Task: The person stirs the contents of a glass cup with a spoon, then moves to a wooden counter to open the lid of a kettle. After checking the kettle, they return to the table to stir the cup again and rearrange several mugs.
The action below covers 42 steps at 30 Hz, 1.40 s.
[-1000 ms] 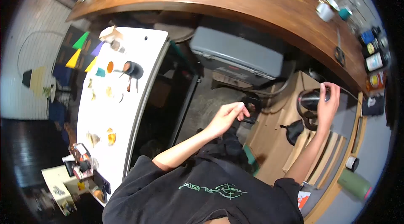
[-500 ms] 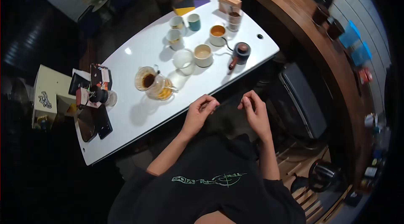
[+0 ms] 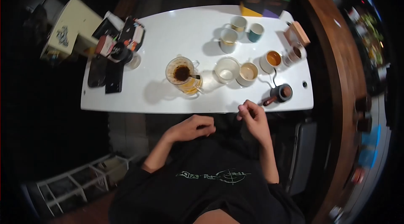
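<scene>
My left hand [image 3: 190,128] hangs loosely curled below the near edge of a white table [image 3: 151,93], holding nothing. My right hand [image 3: 253,116] is raised at that edge, fingers pinched together and empty, closest to a small black kettle with a wooden handle [image 3: 279,93]. Just past my hands on the table stands a glass coffee server with a dripper of dark grounds [image 3: 183,76]. Beside it are a clear glass cup [image 3: 227,70] and a cream cup [image 3: 248,73].
Farther back stand several more cups [image 3: 229,39], one holding amber liquid [image 3: 272,59], and a wooden box [image 3: 298,33]. Dark flat items and a small jar [image 3: 120,51] crowd the table's left end. A curved wooden counter [image 3: 336,76] runs along the right. A white rack [image 3: 80,177] stands low left.
The view has swung from the wooden counter to the white table. My right hand left the dark grinder there; both hands now hover empty at the table's near edge.
</scene>
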Each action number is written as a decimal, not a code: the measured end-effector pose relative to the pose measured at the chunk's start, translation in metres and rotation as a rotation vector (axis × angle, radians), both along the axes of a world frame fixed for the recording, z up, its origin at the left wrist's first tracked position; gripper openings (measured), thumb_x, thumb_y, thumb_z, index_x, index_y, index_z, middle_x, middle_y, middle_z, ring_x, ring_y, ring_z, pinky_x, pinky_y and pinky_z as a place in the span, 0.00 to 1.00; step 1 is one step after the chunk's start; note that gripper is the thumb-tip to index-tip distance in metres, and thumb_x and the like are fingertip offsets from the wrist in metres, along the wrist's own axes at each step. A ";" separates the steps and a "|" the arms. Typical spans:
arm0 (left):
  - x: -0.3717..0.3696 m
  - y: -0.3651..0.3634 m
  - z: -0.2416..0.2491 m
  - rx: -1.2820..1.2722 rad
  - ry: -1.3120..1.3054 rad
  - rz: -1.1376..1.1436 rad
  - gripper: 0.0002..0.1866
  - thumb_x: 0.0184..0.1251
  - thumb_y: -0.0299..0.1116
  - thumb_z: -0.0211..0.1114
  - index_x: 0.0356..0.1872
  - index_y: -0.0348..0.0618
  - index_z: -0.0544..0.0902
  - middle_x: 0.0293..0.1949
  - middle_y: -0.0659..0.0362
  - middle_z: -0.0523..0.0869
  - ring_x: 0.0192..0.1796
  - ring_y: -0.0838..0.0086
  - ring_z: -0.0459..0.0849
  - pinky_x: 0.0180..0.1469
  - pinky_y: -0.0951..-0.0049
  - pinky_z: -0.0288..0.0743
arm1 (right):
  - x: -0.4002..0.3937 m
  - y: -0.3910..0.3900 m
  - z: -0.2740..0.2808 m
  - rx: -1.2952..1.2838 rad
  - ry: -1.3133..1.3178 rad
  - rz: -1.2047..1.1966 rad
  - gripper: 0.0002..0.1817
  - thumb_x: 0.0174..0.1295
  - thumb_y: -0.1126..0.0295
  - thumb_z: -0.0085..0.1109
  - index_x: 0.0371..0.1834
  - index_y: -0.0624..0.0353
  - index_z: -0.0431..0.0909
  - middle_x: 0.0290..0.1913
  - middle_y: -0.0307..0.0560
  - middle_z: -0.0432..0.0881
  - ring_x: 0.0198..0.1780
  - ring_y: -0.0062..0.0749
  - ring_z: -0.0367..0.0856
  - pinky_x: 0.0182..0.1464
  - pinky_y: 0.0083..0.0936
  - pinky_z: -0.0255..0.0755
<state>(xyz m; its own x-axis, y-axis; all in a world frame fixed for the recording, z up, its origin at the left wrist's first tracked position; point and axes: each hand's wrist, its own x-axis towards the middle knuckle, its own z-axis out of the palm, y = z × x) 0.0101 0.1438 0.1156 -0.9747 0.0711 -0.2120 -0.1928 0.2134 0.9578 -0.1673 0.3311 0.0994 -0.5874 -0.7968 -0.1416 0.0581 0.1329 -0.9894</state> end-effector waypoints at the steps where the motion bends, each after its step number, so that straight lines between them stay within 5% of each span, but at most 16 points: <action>1: 0.005 -0.004 0.016 -0.036 0.055 -0.009 0.14 0.77 0.36 0.63 0.34 0.36 0.78 0.28 0.58 0.79 0.34 0.73 0.77 0.43 0.70 0.73 | -0.006 -0.010 0.002 0.005 -0.005 0.091 0.14 0.75 0.66 0.58 0.31 0.64 0.75 0.24 0.37 0.79 0.31 0.15 0.75 0.36 0.20 0.68; 6: 0.038 -0.007 0.038 -0.149 0.046 0.638 0.11 0.70 0.33 0.70 0.31 0.39 0.80 0.25 0.69 0.75 0.30 0.88 0.68 0.33 0.81 0.64 | -0.037 -0.056 0.002 -0.138 0.188 0.305 0.15 0.69 0.65 0.64 0.33 0.65 0.73 0.24 0.44 0.76 0.28 0.25 0.76 0.37 0.24 0.71; 10: 0.041 -0.009 0.003 -0.167 0.164 1.103 0.09 0.66 0.30 0.71 0.39 0.40 0.79 0.31 0.67 0.77 0.34 0.85 0.71 0.41 0.81 0.66 | -0.043 -0.097 0.010 -0.103 0.312 0.367 0.21 0.64 0.57 0.71 0.33 0.64 0.73 0.23 0.46 0.76 0.24 0.30 0.74 0.32 0.28 0.69; 14: 0.048 -0.035 -0.030 -0.250 0.344 1.094 0.25 0.60 0.33 0.77 0.55 0.41 0.75 0.44 0.60 0.79 0.45 0.77 0.76 0.52 0.74 0.70 | -0.030 -0.122 -0.007 -0.018 0.377 0.463 0.25 0.60 0.52 0.74 0.32 0.63 0.72 0.22 0.46 0.76 0.23 0.32 0.73 0.29 0.29 0.68; 17: 0.052 -0.066 -0.044 -0.370 0.292 0.982 0.54 0.50 0.47 0.84 0.74 0.43 0.59 0.64 0.51 0.71 0.65 0.61 0.75 0.67 0.60 0.69 | -0.009 -0.130 -0.016 -0.053 0.440 0.289 0.27 0.56 0.51 0.76 0.31 0.62 0.72 0.22 0.46 0.76 0.21 0.33 0.72 0.27 0.30 0.66; 21: 0.044 -0.113 -0.068 -0.385 0.328 0.902 0.61 0.45 0.58 0.84 0.75 0.41 0.57 0.70 0.50 0.67 0.72 0.57 0.68 0.72 0.54 0.63 | 0.020 -0.145 -0.019 -0.055 0.469 0.078 0.22 0.59 0.58 0.74 0.30 0.62 0.71 0.20 0.45 0.74 0.18 0.31 0.70 0.23 0.28 0.63; 28: 0.017 -0.143 -0.083 -0.425 0.431 0.659 0.59 0.44 0.53 0.85 0.73 0.38 0.59 0.70 0.47 0.64 0.74 0.53 0.65 0.74 0.53 0.63 | 0.055 -0.166 0.000 0.011 0.509 -0.146 0.15 0.68 0.70 0.65 0.29 0.63 0.69 0.19 0.42 0.70 0.18 0.23 0.63 0.22 0.26 0.58; 33: 0.002 -0.149 -0.082 -0.351 0.478 0.559 0.56 0.45 0.49 0.86 0.73 0.37 0.63 0.71 0.47 0.65 0.75 0.55 0.65 0.75 0.57 0.63 | 0.056 -0.167 0.012 0.067 0.679 -0.104 0.08 0.71 0.75 0.58 0.33 0.65 0.73 0.23 0.53 0.73 0.21 0.43 0.69 0.27 0.34 0.64; 42: -0.008 -0.146 -0.081 -0.375 0.384 0.577 0.49 0.44 0.44 0.86 0.67 0.35 0.71 0.65 0.47 0.75 0.72 0.54 0.69 0.73 0.59 0.65 | 0.025 -0.162 0.038 0.024 0.944 0.149 0.07 0.62 0.73 0.66 0.33 0.60 0.76 0.27 0.48 0.74 0.26 0.45 0.77 0.29 0.38 0.69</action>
